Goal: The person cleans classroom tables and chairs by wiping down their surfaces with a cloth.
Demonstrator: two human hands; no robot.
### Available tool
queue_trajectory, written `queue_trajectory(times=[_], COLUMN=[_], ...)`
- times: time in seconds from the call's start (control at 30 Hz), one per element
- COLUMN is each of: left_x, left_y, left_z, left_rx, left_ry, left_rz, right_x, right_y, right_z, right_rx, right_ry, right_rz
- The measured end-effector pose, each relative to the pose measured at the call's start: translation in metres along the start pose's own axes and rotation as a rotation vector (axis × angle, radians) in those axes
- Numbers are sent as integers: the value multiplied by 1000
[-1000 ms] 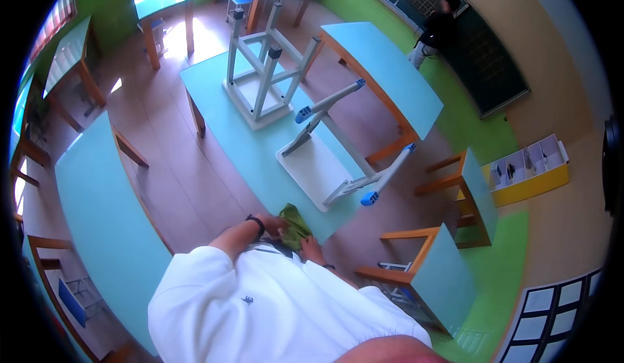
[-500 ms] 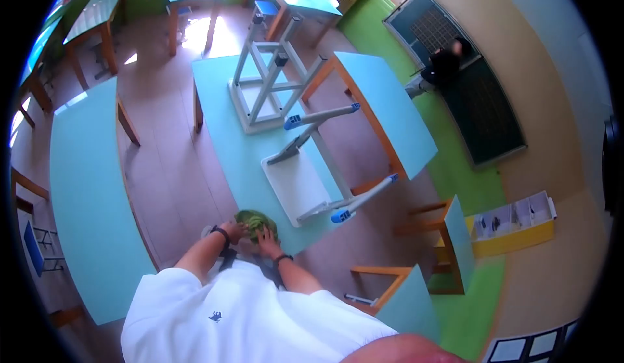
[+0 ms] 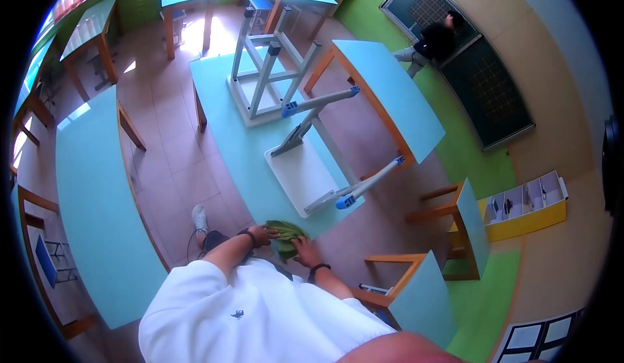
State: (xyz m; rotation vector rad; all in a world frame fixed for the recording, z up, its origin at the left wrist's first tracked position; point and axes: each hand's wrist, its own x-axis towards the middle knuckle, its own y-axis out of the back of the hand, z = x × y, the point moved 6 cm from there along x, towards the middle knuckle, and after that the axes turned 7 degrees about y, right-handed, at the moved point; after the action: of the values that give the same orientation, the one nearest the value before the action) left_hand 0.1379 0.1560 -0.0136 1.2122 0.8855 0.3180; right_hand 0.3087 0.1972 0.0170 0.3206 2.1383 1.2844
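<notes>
A crumpled green cloth (image 3: 286, 236) lies at the near end of the long light-blue table (image 3: 224, 122), partly over its edge. My left hand (image 3: 263, 235) touches the cloth's left side, fingers extended onto it. On the cloth's right side rests my right hand (image 3: 305, 250), its fingers spread. Both wrists wear dark bands. Just beyond the cloth, a white-topped stool (image 3: 302, 178) with blue-capped legs lies upside down on the table. Farther along stands a second upturned stool (image 3: 257, 96) with grey legs.
Another long table (image 3: 104, 207) runs along the left, and one (image 3: 393, 96) stands to the right. Smaller tables (image 3: 426, 298) are at the lower right, near a yellow shelf unit (image 3: 526, 223). A person (image 3: 435, 41) is by the chalkboard (image 3: 491, 96).
The cloth, bunched between my hands earlier, now lies more spread out. My right hand has opened over it. The view has shifted, and a shoe now shows at lower left.
</notes>
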Motion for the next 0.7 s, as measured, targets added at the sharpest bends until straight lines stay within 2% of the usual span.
queue_trajectory(times=[0.13, 0.2, 0.23, 0.3, 0.33, 0.37, 0.4, 0.43, 0.5, 0.53, 0.57, 0.6, 0.63, 0.67, 0.7], left_x=[2, 2, 2, 4, 1, -2, -7, -17, -40, -56, -73, -85, -96, -100, -97], left_y=[-3, -26, -27, -25, -23, -20, -15, -13, -6, -9, -6, -10, -9, -7, -11], left_z=[-14, -20, -22, -28, -38, -53, -69, -83, -111, -139, -165, -187, -214, -236, -246], left_rx=[-129, -61, -69, 25, 24, -149, -325, -295, -229, -299, -367, -354, -319, -290, -292], left_ry=[-14, -24, -26, -93, -98, 12, 121, 86, 20, 85, 151, 156, 239, 316, 303], left_rz=[-136, -175, -176, -235, -234, -239, -242, -192, -88, -78, -58, -50, 56, 162, 170], right_x=[14, 50, 67, 100, 123, 138, 157, 163, 196, 201, 230, 247, 256, 277, 285], right_y=[-1, -32, -43, -76, -89, -94, -87, -79, -66, -1, 4, 16, 30, 17, 25], right_z=[-5, 14, 18, 34, 35, 30, 27, 28, 22, -18, -31, -36, -35, -33, -51], right_rx=[-30, 68, 69, 330, 589, 591, 506, 416, 580, 580, 587, 599, 597, 569, 746], right_ry=[-72, -237, -238, -350, -212, -219, -244, -268, -394, -502, -482, -464, -447, -319, -415], right_rz=[11, -179, -188, -313, -322, -325, -122, 74, -157, -26, -15, 158, 331, 420, 290])
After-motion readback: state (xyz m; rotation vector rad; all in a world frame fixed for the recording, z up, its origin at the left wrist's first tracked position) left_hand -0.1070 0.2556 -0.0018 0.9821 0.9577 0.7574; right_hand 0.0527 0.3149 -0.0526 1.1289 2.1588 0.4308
